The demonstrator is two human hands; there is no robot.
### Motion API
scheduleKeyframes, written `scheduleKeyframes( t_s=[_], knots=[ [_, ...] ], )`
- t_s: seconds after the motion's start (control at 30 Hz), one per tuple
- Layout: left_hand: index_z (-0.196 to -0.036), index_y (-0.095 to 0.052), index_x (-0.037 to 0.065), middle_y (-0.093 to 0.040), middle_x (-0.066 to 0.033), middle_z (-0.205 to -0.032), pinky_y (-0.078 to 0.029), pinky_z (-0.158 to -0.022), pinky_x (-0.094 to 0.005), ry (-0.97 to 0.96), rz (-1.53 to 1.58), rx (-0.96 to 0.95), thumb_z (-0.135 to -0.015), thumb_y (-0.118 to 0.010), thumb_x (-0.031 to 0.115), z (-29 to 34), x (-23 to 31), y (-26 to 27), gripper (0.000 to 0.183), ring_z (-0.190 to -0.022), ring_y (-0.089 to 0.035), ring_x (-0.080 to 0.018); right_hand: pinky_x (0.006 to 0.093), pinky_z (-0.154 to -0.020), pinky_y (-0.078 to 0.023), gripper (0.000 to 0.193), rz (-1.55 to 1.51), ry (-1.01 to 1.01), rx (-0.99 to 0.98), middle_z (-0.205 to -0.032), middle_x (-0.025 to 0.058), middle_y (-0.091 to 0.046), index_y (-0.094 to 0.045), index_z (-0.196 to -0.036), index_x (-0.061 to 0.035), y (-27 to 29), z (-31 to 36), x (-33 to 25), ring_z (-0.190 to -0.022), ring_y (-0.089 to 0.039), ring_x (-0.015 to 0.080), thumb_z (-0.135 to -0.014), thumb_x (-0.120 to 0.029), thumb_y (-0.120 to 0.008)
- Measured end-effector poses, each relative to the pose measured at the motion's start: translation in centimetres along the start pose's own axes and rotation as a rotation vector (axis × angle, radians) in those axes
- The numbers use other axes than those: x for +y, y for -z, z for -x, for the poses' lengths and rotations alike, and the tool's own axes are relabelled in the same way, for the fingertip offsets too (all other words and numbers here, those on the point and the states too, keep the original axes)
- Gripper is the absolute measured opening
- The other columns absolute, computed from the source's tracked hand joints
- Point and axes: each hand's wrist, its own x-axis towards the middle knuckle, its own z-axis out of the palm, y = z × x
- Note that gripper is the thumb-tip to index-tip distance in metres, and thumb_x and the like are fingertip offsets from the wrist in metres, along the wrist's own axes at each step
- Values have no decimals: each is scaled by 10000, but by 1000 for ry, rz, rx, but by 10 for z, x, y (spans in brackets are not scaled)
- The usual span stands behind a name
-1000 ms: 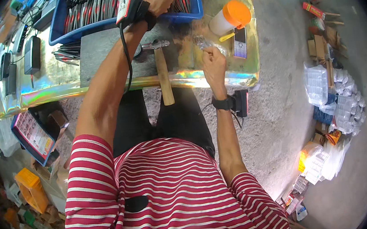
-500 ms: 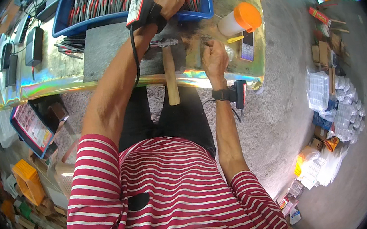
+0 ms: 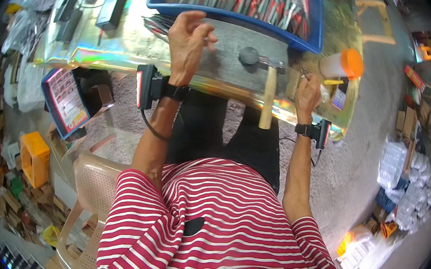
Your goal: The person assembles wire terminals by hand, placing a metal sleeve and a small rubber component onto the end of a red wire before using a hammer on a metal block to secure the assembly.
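Observation:
My left hand (image 3: 189, 45) hovers over the table's left part, fingers apart, with nothing visible in them. Just beyond it lies a small pile of slim dark tools (image 3: 158, 26), partly covered by the hand. My right hand (image 3: 308, 93) rests near the table's front edge with its fingers pinched together; small metallic bits show at the fingertips, too small to name. Between the hands a hammer (image 3: 269, 100) lies on a grey plate (image 3: 227, 44), its wooden handle jutting over the edge and a dark round end on its head. Behind it stands a blue tray (image 3: 289, 37) full of slim red-and-dark tools.
An orange-lidded jar (image 3: 352, 63) and a phone (image 3: 340, 95) lie right of my right hand. Black power adapters (image 3: 112, 10) occupy the far left. A plastic chair (image 3: 100, 183) stands at my left; wrapped packages (image 3: 410, 187) lie on the floor at right.
My left hand has pulled back from inside the blue tray and swung left toward the pile of tools. My right hand keeps its pinch beside the jar. The whole view has shifted and turned.

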Motion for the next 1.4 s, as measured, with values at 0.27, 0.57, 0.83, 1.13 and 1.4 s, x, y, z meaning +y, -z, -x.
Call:
scheduleKeyframes(
  t_s=[0.27,0.57,0.83,1.13,1.4],
  knots=[
    [-862,-515,-36,-541,-76,-596,-396,-402,-216,102,-162,352,-703,-489,3,8,-47,90,165,-501,-516,-111,447,-595,-408,95,98,48,-8,-774,192,-514,-468,-782,-9,-1,-2,-8,-696,-529,366,-765,-102,-460],
    [-843,-515,-11,-578,-191,-731,-435,-609,-392,-33,-967,301,-687,-560,182,-24,-61,98,252,-665,-563,-327,457,-579,-398,138,37,26,-61,-745,198,-529,-465,-718,-9,2,-1,-2,-670,-532,373,-749,-144,-469],
    [-908,-446,46,-568,-208,-714,-422,-611,-464,14,-1220,254,-688,-477,125,-34,-68,103,235,-676,-547,-388,435,-586,-401,121,-48,-38,-88,-682,181,-535,-494,-720,-21,7,-6,-6,-654,-528,359,-748,-132,-454],
    [-916,-355,-20,-555,-283,-775,-419,-659,-449,187,-1182,250,-652,-512,108,-42,-51,94,333,-739,-548,-422,399,-547,-409,68,-239,-69,-16,-615,167,-524,-479,-702,-10,9,2,-2,-573,-528,327,-727,-70,-501],
    [-951,-421,-76,-550,-306,-835,-427,-726,-416,191,-1093,440,-612,-590,187,-38,-61,107,461,-797,-551,-411,260,-478,-415,72,-700,-224,-16,-583,33,-506,-519,-724,11,2,3,6,-509,-490,108,-721,-58,-538]
  ],
)
